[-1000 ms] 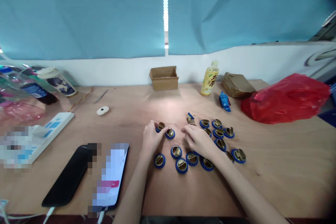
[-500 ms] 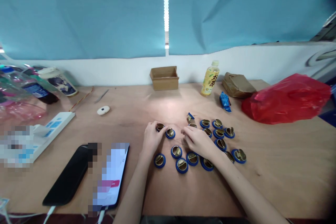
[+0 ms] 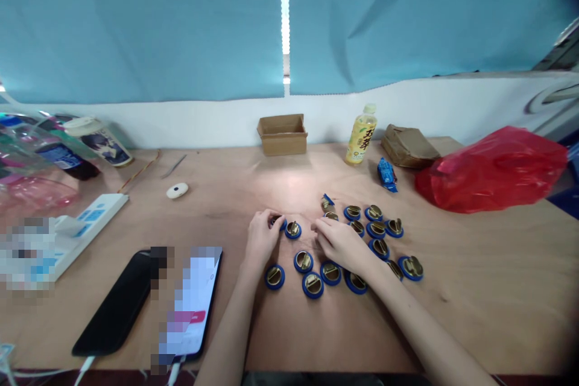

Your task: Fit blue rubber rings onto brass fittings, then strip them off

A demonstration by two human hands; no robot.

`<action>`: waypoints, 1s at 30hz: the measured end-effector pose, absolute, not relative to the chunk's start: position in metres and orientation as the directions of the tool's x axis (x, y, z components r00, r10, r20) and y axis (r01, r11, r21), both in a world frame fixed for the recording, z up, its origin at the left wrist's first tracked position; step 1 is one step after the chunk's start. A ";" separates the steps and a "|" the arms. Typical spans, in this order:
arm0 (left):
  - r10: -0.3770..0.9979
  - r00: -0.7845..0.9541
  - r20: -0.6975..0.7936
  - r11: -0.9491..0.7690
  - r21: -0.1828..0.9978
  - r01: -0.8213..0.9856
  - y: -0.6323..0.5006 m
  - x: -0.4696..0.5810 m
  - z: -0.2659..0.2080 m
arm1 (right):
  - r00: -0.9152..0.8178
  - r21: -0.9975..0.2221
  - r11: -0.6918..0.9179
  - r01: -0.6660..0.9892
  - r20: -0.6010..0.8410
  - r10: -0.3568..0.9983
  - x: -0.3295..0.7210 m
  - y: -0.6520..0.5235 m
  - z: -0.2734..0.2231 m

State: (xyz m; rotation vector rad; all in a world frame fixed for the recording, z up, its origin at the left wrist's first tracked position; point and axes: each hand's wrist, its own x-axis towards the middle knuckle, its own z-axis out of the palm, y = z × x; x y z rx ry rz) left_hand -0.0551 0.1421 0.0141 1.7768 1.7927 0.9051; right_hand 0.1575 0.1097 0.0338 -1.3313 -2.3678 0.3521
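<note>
My left hand is bent over a round pin badge with a blue rim, thumb and fingers closed on it and covering most of it. Just right of that hand, another pin badge lies back up with its gold clasp showing. My right hand rests palm down among more badges, fingertips drawn together; whatever is in them, if anything, is hidden. Around and below both hands lie several badges, such as one by my left wrist and one nearer the front.
An open cardboard box stands by the wall, with a yellow drink bottle to its right. Further right are a brown paper bag, a blue packet and a red plastic bag. Two phones and a power strip lie left.
My left thumb and fingers have closed further over the badge, which now shows less of its gold back. My right hand has barely moved.
</note>
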 end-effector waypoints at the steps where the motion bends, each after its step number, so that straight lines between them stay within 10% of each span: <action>1: 0.990 -0.064 0.125 -0.046 0.718 0.694 0.142 -0.055 0.015 | -0.465 -0.402 0.513 0.758 0.218 0.858 0.157 0.110 0.034; 17: 0.963 -0.173 0.209 -0.001 0.641 0.768 0.138 -0.047 0.020 | -0.468 -0.379 0.515 0.769 0.215 0.857 0.158 0.110 0.033; 30: 0.934 0.302 0.190 -0.356 0.565 0.745 0.134 -0.046 0.032 | -0.210 -0.448 0.390 0.804 0.399 0.892 0.180 0.121 0.044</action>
